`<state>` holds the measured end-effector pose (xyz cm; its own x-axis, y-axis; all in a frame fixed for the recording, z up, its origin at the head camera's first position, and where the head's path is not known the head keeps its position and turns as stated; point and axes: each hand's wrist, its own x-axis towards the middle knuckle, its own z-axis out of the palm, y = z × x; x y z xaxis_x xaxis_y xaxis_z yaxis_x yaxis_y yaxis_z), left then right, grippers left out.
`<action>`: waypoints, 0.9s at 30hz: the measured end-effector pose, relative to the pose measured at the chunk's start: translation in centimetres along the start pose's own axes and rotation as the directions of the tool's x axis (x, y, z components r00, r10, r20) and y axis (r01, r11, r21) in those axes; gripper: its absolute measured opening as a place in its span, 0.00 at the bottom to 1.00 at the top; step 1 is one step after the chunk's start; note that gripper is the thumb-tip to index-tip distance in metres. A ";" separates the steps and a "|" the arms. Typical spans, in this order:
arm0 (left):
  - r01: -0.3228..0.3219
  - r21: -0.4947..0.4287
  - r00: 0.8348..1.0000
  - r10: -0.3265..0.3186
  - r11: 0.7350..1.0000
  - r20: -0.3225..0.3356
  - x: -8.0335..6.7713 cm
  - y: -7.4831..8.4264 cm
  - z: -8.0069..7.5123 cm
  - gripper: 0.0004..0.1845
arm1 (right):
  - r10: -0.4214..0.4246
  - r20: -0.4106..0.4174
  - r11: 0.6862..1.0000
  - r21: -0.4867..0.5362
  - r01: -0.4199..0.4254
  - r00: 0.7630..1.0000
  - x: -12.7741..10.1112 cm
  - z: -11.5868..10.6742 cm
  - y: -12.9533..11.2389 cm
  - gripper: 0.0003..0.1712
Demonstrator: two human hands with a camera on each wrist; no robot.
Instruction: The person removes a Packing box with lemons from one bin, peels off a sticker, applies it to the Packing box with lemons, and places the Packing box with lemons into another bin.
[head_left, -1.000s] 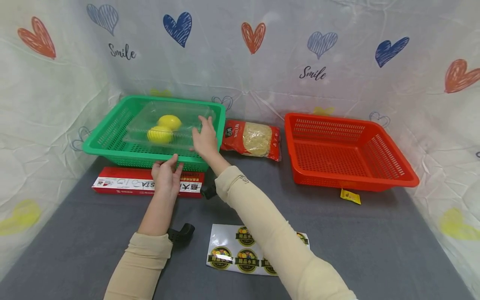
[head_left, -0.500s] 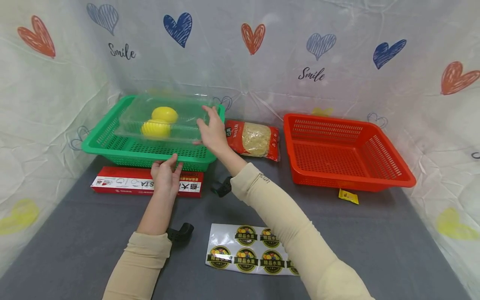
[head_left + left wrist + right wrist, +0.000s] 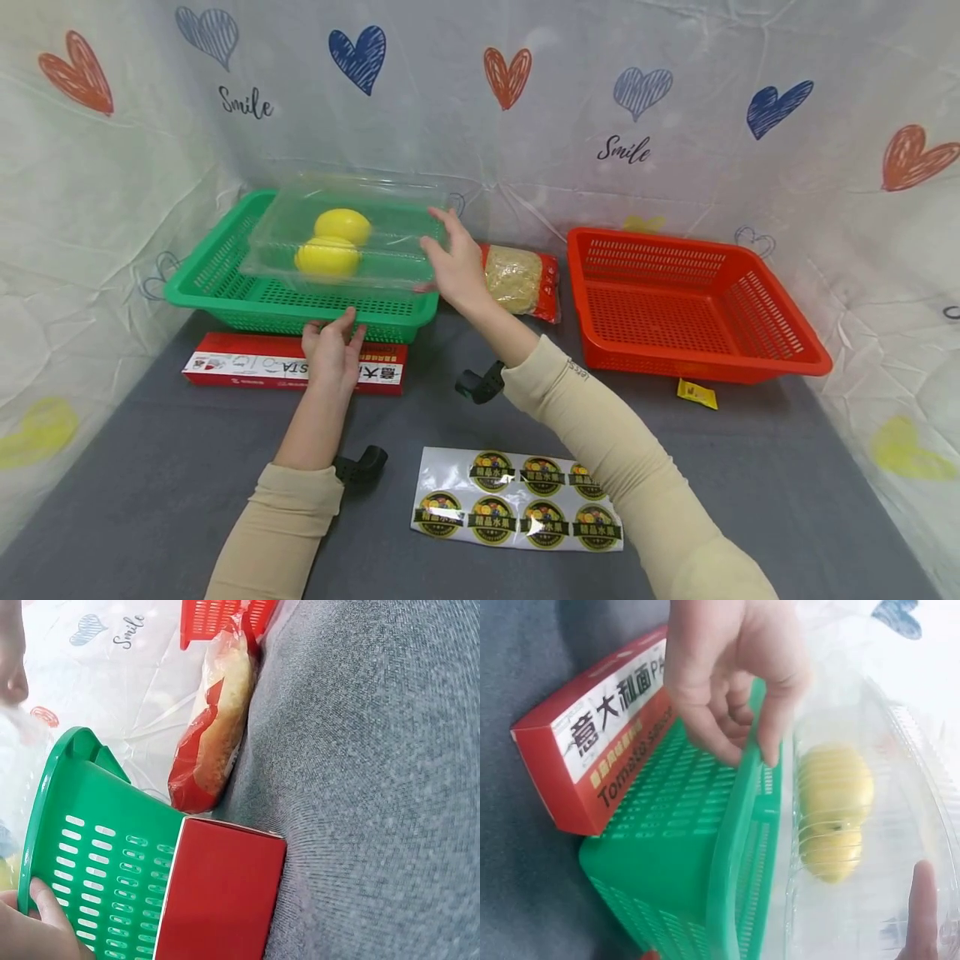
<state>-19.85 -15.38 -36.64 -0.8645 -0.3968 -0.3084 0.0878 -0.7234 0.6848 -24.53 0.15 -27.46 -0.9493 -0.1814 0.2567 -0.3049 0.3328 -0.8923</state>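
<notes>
Head view: clear container (image 3: 388, 243), end in right hand's (image 3: 461, 265) wide grip, between spread fingers.

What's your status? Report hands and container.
Left fingers pinching green basket by rim. Right fingers holding clear container over basket, lemons showing through. Red box by basket, apart from container.

Grey cloth (image 3: 157, 483); green basket (image 3: 255, 315), sticker sheet (image 3: 517, 500)

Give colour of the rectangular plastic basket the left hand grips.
Green; the rectangular plastic basket shows best in head view.
</notes>
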 end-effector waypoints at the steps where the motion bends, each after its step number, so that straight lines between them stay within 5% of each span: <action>1: 0.000 0.003 1.000 0.000 1.000 0.001 0.0 0.0 0.0 0.14 | -0.008 -0.003 1.000 -0.004 0.008 1.000 -0.2 -0.3 0.0 0.26; 13: -0.002 0.027 1.000 0.002 1.000 0.004 -0.1 0.2 -0.1 0.17 | -0.066 -0.025 0.992 0.106 0.069 0.997 -2.9 -4.7 -0.4 0.25; 22: -0.020 0.030 1.000 0.020 0.999 0.008 -0.2 0.0 -0.1 0.16 | -0.048 -0.050 0.996 0.075 0.052 0.998 -5.6 -8.3 -0.4 0.25; 27: -0.031 0.015 0.999 0.030 0.999 0.013 -0.1 -0.1 -0.3 0.16 | -0.007 -0.017 0.982 0.190 0.010 1.000 -7.2 -9.7 0.3 0.25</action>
<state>-19.67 -15.40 -36.87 -0.8678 -0.4114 -0.2788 0.1068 -0.7023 0.7038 -18.50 10.56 -26.01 -0.9482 -0.1678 0.2696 -0.2947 0.1491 -0.9439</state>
